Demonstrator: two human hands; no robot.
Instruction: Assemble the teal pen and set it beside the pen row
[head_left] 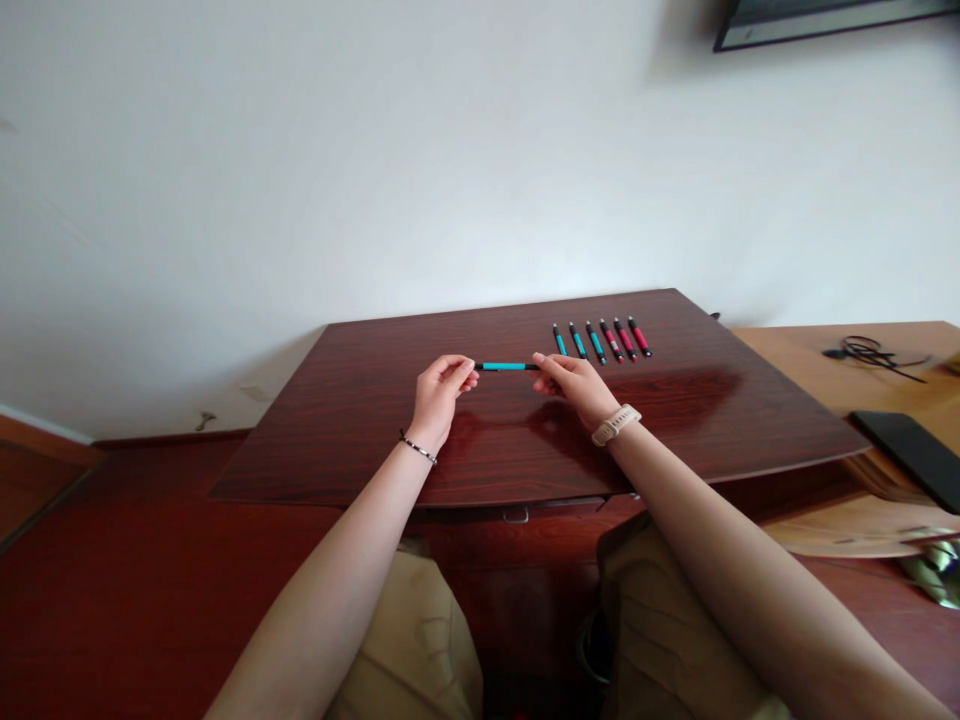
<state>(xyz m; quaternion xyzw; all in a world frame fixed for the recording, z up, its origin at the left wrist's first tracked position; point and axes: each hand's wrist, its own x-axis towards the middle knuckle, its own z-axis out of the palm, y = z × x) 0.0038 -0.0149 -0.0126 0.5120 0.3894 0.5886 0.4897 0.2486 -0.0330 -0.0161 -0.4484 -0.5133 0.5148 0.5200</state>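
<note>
A blue pen (504, 367) with black ends is stretched level between my two hands, over the dark table. My left hand (444, 392) pinches its left end between thumb and fingers. At the other end, the fingertips of my right hand (571, 383) are closed on the black tip. Just beyond my right hand lies a row of pens: three blue ones, among them a blue pen (595, 342), and three red ones, among them a red pen (625, 338). They lie side by side, slightly slanted.
The glossy dark wood table (360, 400) stands against a white wall (375, 150). To the right, a lighter wooden desk (795, 350) carries a coiled black cable (870, 352) and a flat black object (907, 455). A screen-like panel (825, 22) hangs at upper right.
</note>
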